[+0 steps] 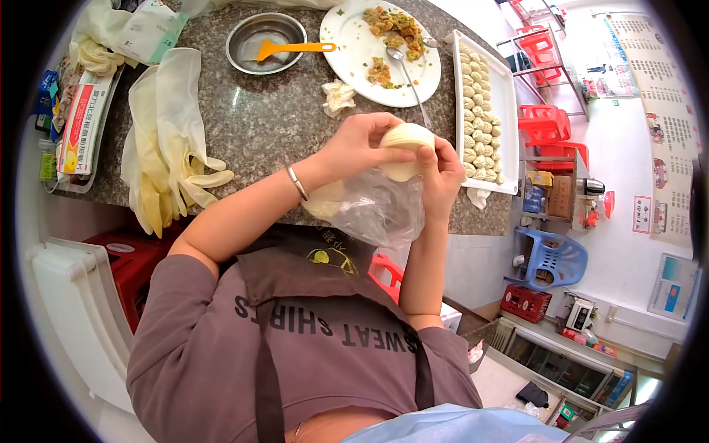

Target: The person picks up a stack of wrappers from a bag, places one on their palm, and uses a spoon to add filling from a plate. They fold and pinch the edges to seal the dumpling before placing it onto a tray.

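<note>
A stack of pale round dough wrappers (408, 136) is held up over the near edge of the counter. My left hand (360, 145), with a bangle on the wrist, pinches the stack's left side between thumb and fingers. On the other side my right hand (442, 171) grips it, thumb on the front. Just below the hands lies a clear plastic bag (380, 210), with something pale and round at its left end. Beyond them a white plate (354, 59) holds chopped filling and a metal spoon (408, 77).
At the right stands a white tray (508, 118) with rows of pleated dumplings (478, 111). A metal bowl (247, 59) with an orange spatula (295, 48) is at the back. Translucent gloves (173, 140) hang over the left counter edge, near boxes. Crumpled tissue (338, 98) lies by the plate.
</note>
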A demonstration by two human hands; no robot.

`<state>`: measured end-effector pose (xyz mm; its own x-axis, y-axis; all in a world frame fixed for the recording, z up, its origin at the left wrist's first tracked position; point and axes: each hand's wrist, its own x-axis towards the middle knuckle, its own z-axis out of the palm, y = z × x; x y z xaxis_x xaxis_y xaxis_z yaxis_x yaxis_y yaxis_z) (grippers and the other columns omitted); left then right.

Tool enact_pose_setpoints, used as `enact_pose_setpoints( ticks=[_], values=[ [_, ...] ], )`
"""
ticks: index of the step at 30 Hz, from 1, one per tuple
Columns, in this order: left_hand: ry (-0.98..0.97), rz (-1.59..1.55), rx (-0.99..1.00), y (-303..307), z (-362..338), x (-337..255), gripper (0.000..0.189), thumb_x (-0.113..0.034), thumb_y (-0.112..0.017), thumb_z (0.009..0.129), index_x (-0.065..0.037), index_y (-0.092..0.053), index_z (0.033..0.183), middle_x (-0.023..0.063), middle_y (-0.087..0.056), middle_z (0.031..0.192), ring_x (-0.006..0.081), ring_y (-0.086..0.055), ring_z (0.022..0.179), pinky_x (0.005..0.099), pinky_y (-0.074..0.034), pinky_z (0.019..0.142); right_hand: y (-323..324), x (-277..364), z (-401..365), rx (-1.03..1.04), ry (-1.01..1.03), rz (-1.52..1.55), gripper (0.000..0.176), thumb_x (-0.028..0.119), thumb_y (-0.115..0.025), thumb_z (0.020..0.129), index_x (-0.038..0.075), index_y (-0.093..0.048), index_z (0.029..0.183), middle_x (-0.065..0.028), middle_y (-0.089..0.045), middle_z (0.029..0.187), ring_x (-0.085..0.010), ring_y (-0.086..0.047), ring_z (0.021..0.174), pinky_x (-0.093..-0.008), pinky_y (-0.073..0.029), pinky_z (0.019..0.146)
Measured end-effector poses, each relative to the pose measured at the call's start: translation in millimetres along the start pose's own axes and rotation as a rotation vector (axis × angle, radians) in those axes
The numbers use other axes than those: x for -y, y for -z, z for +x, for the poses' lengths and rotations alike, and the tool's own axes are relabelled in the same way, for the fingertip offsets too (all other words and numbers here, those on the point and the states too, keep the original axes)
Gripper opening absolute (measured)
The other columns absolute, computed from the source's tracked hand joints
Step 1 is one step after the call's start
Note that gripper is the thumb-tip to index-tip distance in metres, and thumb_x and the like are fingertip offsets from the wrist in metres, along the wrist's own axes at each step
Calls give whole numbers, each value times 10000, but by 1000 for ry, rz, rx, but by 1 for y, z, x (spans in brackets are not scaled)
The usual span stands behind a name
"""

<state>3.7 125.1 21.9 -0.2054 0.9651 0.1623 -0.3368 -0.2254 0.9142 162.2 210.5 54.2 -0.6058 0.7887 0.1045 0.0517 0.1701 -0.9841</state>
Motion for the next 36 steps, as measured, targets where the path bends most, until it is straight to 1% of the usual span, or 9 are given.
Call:
enact_pose_setpoints(
  ticks=[7,12,18,20,24,26,30,33,36],
  values=[
    [4,241,18,9,1,-3,415,-224,-789,793,50,-640,1068,79,-701,923,118,-666,825,264,-545,737,5,5,7,130,-4,-206,387,249,-732,855,-40,-623,1087,-55,-646,1015,-117,-581,953,-254,-456,832],
    [-119,-49,-109,-6,0,3,381,-220,-791,787,39,-655,1030,67,-699,891,96,-656,818,261,-539,724,-7,7,0,-58,-12,37,352,240,-741,838,-32,-647,1040,-50,-650,970,-123,-580,918,-264,-456,814],
    [55,274,79,6,0,-1,416,-188,-793,784,38,-620,1088,64,-684,975,103,-648,870,257,-534,772,1,7,4,42,60,-256,320,217,-730,847,-35,-635,1020,-38,-659,922,-129,-592,863,-270,-471,786],
    [-91,-67,-22,-6,-1,5,378,-211,-793,783,25,-649,1041,68,-694,894,96,-651,812,256,-529,721,-2,11,2,-5,25,-156,307,204,-734,837,-32,-641,1009,-39,-657,916,-129,-591,861,-271,-470,783],
    [-4,-96,-21,4,1,2,368,-210,-789,787,20,-653,1040,58,-694,885,95,-647,794,257,-527,712,-5,9,4,-16,109,-136,303,221,-727,857,-30,-643,1006,-38,-650,921,-104,-583,858,-247,-466,764],
    [-58,258,31,11,0,-2,344,-214,-793,784,5,-658,1011,56,-690,866,92,-647,796,263,-525,721,-1,7,5,56,174,-239,318,241,-719,875,-31,-638,1017,-36,-647,929,-93,-579,858,-235,-465,760],
    [-25,257,43,4,-1,-1,343,-151,-752,832,14,-616,1100,36,-668,970,63,-615,870,238,-523,756,-4,5,2,-17,89,-180,316,223,-736,852,-28,-645,1023,-41,-646,923,-115,-587,866,-257,-467,775],
    [-74,-55,-19,2,0,4,327,-177,-762,826,16,-634,1057,22,-667,923,58,-611,841,235,-524,729,-7,5,4,-50,95,-146,310,219,-740,845,-31,-649,1003,-43,-644,916,-121,-587,863,-262,-466,777],
    [-101,316,-5,9,-1,5,374,-319,-785,776,2,-663,922,77,-642,720,127,-602,660,270,-482,616,-4,3,4,53,150,-315,311,234,-728,866,-37,-644,993,-43,-643,925,-106,-583,857,-247,-467,767]
  ],
)
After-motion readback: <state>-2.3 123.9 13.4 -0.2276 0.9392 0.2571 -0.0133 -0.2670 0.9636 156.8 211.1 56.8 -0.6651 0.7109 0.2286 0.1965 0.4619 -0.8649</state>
